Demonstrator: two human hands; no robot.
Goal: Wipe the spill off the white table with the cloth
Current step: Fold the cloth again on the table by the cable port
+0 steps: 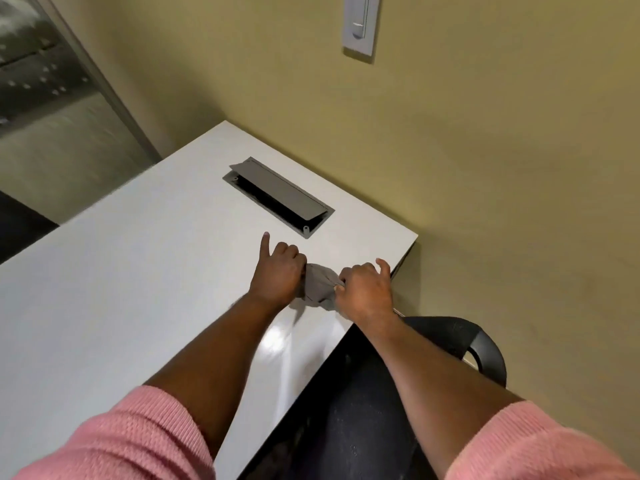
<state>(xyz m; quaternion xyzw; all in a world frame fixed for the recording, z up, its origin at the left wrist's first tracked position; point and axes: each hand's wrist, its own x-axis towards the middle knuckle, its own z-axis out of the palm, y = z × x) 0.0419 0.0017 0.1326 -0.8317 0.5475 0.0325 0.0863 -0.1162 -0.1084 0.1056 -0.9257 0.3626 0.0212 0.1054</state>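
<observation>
A small grey cloth is bunched between my two hands, just above the white table near its right edge. My left hand grips the cloth's left end, with the index finger pointing up and away. My right hand pinches the cloth's right end, the index finger slightly raised. A glossy patch shines on the tabletop just in front of the cloth; whether it is liquid or a light reflection I cannot tell.
A grey cable hatch with its lid propped open is set into the table behind my hands. A black chair armrest sits right of the table edge. A yellow wall with a white switch plate stands behind.
</observation>
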